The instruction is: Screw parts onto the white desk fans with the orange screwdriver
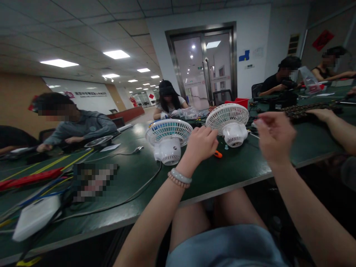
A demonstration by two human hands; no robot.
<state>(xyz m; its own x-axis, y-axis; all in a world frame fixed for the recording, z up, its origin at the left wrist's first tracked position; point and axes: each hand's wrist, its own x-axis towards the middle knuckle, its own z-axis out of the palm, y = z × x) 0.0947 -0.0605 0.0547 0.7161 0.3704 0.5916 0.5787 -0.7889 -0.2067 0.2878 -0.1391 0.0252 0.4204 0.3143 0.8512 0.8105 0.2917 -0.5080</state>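
Left hand (200, 144) loosely curled between two fans, right hand (274, 136) raised, blurred

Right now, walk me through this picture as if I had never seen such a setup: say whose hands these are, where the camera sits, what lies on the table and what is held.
There is one picture, taken by a camera worn on a person's head, looking forward and down. The two bare arms reaching up from the bottom belong to that person. The left hand, with bead bracelets at the wrist, is curled and raised between two small white plastic fans. The left fan and the right fan lie on the dark green table. A small orange item lies between them; I cannot tell what it is. The right hand is blurred, fingers bent; whether it holds anything is unclear. Other people sit working around the table.
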